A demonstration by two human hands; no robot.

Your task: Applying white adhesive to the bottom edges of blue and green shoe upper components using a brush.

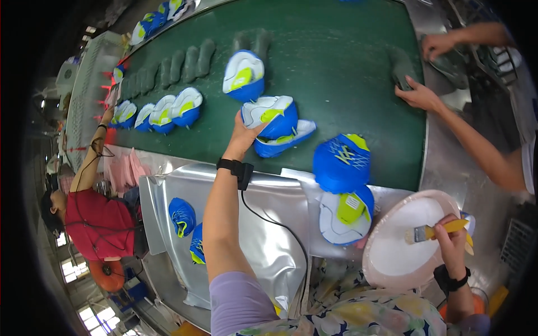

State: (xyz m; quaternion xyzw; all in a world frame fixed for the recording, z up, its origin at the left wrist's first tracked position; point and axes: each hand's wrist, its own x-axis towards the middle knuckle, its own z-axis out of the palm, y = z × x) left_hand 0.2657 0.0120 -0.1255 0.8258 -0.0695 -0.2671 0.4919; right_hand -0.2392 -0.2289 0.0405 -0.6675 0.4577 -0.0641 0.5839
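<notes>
While the left hand (245, 133) reaches out over the green conveyor belt (336, 61), its fingers rest against a blue and white shoe (273, 115) with a yellow patch; whether they close round it cannot be told, since the shoe hides the fingertips. That shoe sits on the belt's near part, stacked on a second blue and white shoe (286, 140) lying flat under it. The right hand (451, 238) is clamped on a yellow-handled brush (434, 231), bristles over a pale round bowl (412, 241). The bowl holds white paste and stands at the near right edge of the metal work surface (269, 213).

Just left of the bowl two more shoes sit, a blue one with yellow lacing (341, 162) at the belt's edge and a white-soled one (344, 218) below it, between the two arms. Another shoe (244, 75) stands alone farther up the belt. A row of blue and white shoes (162, 112) runs along the left, with a row of grey soles (168, 70) behind. Two blue uppers (182, 215) lie on the metal sheet left of the left forearm. A black cable (274, 224) trails from a black wristband (232, 166) across the sheet.

A person in a red shirt (98, 221) works at far left, arm up to the belt. Another person's hand (417, 95) presses a grey sole (402, 70) at the belt's right edge.
</notes>
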